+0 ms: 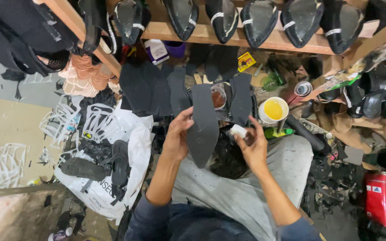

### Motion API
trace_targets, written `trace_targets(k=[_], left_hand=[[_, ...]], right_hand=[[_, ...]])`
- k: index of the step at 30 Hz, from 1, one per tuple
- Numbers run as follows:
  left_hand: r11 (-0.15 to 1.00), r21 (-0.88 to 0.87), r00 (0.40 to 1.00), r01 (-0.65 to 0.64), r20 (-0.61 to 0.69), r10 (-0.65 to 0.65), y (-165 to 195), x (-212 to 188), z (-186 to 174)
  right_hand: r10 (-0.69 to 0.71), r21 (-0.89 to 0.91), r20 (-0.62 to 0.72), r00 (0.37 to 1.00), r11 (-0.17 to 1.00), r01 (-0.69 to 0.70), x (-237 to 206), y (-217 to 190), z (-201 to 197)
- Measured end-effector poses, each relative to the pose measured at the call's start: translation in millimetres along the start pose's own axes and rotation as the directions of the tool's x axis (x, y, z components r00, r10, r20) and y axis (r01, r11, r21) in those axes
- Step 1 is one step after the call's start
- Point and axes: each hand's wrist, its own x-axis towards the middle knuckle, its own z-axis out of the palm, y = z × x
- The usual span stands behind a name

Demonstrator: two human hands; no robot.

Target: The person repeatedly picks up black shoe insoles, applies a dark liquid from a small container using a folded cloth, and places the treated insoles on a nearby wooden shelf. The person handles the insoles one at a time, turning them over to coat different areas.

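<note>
Over the lap, above grey trousers (264, 178), the left hand (177, 136) holds up a black pointed sole piece (203, 127), toe end down. Fingers closed on its left edge, thumb across the face; grip looks firm. Right hand (252, 145) sits just beside the sole's right edge, fingers pinched shut around a small white object (238, 130), possibly a dauber or chalk; cannot tell which. The white tip is near the sole, perhaps touching its edge; contact not clear.

Progress, as a judgement: early to midway. The held sole's face looks plain matte black with a few faint scratches, no visible wet coat. Several similar black sole pieces (157, 89) stand leaned in a row ahead; whether these are treated is not readable. A white cup of yellow liquid (273, 109) sits to the right of that row, well apart from both hands. Lasted black shoes (260, 18) rest sole-up on the wooden shelf (211, 33) above. White plastic bag (108, 147) with dark strap parts lies on the floor, left.
</note>
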Motion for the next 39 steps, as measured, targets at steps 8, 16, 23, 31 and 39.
trace_targets(k=[8, 16, 23, 31, 39], left_hand=[[0.697, -0.716, 0.999, 0.043, 0.027, -0.034, 34.1, -98.3, -12.2], [0.732, -0.681, 0.981, -0.028, 0.12, 0.15, 48.5, -125.6, -33.0], [0.788, -0.603, 0.988, -0.123, -0.147, 0.043, 44.9, -97.2, -45.3], [0.791, -0.609, 0.998, -0.054, -0.058, 0.023, 12.3, -42.8, -40.0], [0.845, -0.531, 0.991, -0.069, 0.061, 0.119, -1.8, -18.9, -21.8]], right_hand=[[-0.367, -0.177, 0.138, 0.92, 0.905, 0.387, 110.2, -33.2, 67.1], [-0.279, -0.476, 0.389, 0.878, 0.755, 0.451, 135.5, -23.0, 112.6], [-0.258, -0.459, 0.377, 0.889, 0.782, 0.422, 139.0, -20.1, 114.0], [-0.335, -0.288, 0.273, 0.902, 0.866, 0.409, 116.3, -69.5, 94.6], [-0.332, 0.216, 0.296, 0.895, 0.937, 0.276, 10.4, -139.8, 86.2]])
